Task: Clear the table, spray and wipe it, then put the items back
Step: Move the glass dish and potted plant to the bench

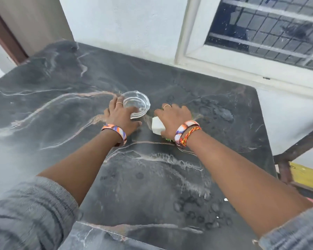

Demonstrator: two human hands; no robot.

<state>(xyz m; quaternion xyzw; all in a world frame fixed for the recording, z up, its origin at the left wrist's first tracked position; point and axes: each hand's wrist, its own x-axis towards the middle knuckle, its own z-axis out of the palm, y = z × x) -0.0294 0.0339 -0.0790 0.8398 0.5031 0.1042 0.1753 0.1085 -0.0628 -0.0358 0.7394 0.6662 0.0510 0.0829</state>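
A clear glass bowl [136, 104] stands upright near the middle of the dark marble table [61, 91]. My left hand [120, 115] grips the bowl's near left rim, thumb and fingers around its edge. My right hand [173, 117] lies just right of the bowl and covers a white object [157, 126] with green bristles showing under the wrist; it looks like a scrub brush, mostly hidden by the hand. Wet patches and droplets mark the tabletop around both hands.
A white wall and a barred window [260, 33] run along the table's far side. A rusty metal frame [293, 154] and something yellow [307, 175] stand past the table's right edge. A door frame [5, 37] rises at the far left.
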